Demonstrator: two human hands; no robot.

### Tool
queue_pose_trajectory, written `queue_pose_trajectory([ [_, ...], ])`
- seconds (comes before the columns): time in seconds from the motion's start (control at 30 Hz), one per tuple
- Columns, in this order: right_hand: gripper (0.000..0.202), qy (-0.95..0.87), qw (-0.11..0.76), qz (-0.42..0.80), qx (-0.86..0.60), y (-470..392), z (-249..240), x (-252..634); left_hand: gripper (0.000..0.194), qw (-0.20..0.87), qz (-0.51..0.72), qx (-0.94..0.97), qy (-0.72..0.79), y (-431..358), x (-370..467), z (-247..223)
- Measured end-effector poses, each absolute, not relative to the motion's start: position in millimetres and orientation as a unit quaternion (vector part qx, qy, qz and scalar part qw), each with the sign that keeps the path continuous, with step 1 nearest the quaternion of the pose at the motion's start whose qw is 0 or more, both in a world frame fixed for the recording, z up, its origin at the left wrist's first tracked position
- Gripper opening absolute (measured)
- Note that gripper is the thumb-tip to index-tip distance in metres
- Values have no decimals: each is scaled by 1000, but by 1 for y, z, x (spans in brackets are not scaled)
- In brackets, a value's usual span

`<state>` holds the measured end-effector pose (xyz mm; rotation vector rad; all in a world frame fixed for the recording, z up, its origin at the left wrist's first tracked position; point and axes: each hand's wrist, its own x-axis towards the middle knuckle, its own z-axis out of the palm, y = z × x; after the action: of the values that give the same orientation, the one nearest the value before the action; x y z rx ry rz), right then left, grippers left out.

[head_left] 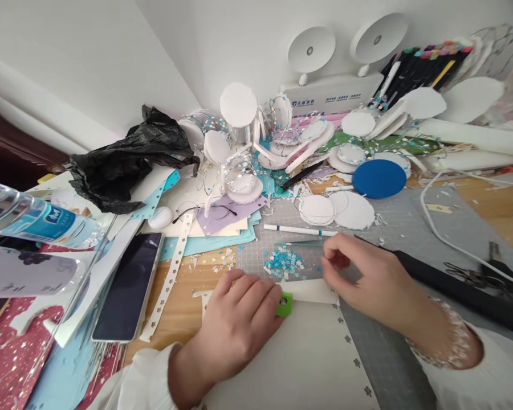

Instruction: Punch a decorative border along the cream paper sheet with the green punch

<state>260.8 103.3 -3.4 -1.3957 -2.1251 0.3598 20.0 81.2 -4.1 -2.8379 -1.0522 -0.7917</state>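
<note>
My left hand [241, 322] is closed around a small green punch [284, 304], whose right end shows beyond the fingers. A large white sheet [299, 359] lies under and beside this hand, with a row of punched shapes along its right edge. My right hand [367, 279] is just right of a heap of small blue and white paper pieces [284, 261]. Its thumb and index finger curl toward each other, with a small blue speck near the thumb tip; whether they grip anything is too small to tell. A white pen [299, 230] lies beyond the heap.
A phone [128, 287], a punched paper strip [170, 279] and a water bottle [43, 216] are at the left. Black plastic [132, 159], white discs [238, 105] and a blue disc [379, 178] stand farther back. A white cable [436, 228] and keys [470, 275] lie right.
</note>
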Motion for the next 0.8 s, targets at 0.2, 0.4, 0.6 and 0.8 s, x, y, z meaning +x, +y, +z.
queue_pose_trajectory([
  [0.2,25,-835,228,133,-482,114,-16,261,17,18,-252,-913,-322,79,19,-5],
  [0.4,20,-838,249,119,-471,121,-18,266,20,34,-257,-913,-314,76,18,-7],
  [0.6,12,-759,393,108,-508,113,-9,263,16,27,-258,-912,-318,77,18,-7],
  [0.8,11,-770,326,169,-522,112,-13,260,16,18,-271,-904,-330,76,19,-5],
])
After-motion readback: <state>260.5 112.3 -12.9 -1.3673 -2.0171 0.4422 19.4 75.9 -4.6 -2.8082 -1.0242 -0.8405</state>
